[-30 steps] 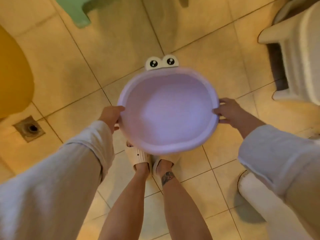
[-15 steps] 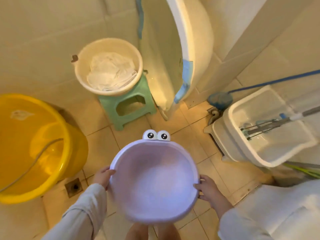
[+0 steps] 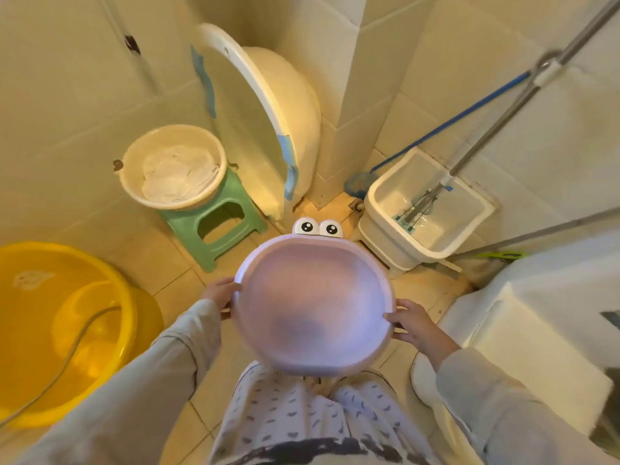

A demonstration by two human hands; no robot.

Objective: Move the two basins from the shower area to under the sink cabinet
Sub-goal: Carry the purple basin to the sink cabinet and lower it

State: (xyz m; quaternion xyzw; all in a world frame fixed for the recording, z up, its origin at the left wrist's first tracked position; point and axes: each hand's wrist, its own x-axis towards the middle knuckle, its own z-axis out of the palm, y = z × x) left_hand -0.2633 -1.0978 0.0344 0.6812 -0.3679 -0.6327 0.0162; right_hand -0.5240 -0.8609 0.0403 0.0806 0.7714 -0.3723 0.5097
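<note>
I hold a round lilac basin [image 3: 313, 303] with two cartoon eyes on its far rim, level and empty, in front of my waist above the tiled floor. My left hand [image 3: 219, 293] grips its left rim and my right hand [image 3: 411, 322] grips its right rim. A cream basin [image 3: 132, 177] with white cloth inside rests on a green stool [image 3: 218, 226] by the far wall. A yellow basin [image 3: 67, 330] with a smaller yellow one and a hose inside stands on the floor at the left.
A large white tub [image 3: 268, 119] leans upright in the far corner. A white mop bucket [image 3: 426, 209] with a mop handle and a blue-handled brush [image 3: 449, 124] stands at the right. A white cabinet or appliance [image 3: 536, 330] is close on my right.
The view has lifted from the floor and my feet to the shower corner. The lilac basin stays in both hands and has risen higher, in front of my waist.
</note>
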